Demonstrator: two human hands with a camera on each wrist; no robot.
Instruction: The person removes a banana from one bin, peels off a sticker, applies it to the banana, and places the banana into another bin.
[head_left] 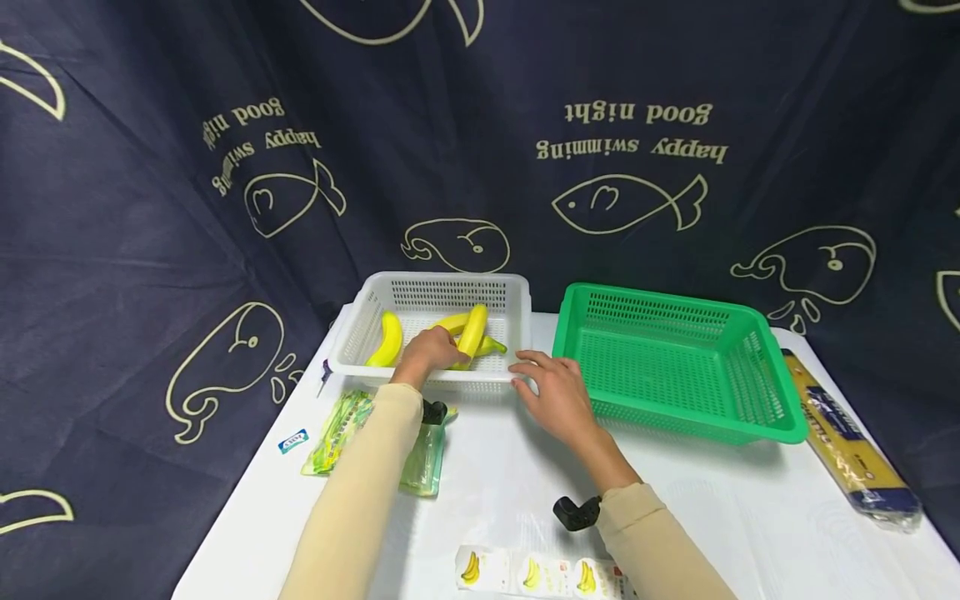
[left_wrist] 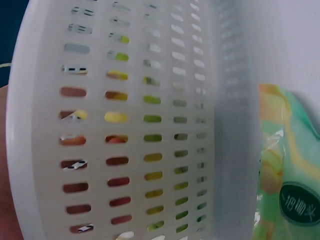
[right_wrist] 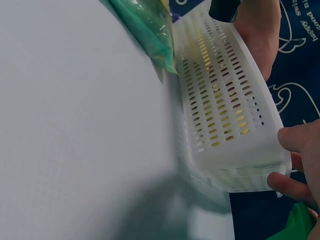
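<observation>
Left hand: the left hand [head_left: 429, 350] reaches over the near wall of the white perforated plastic basket [head_left: 352, 350], its grip curled around the yellow banana [head_left: 472, 331] that leans up against the others.
Bananas: another yellow banana [head_left: 388, 338] lies apart at the left end of the same basket; more yellow pieces lie under the held one.
Right hand: the right hand [head_left: 557, 392] rests with its grip loosely spread, fingertips [right_wrist: 290, 139] touching the white basket's near right corner.
Green basket: the green perforated plastic basket [head_left: 757, 417] stands just right of the white one, on the white tabletop [head_left: 720, 517].
Packets: a green-and-yellow plastic snack packet [head_left: 333, 433] lies in front of the white basket; a long yellow-and-blue packet [head_left: 847, 442] lies right of the green basket; a strip of banana-printed sachets [head_left: 532, 573] sits at the near edge.
</observation>
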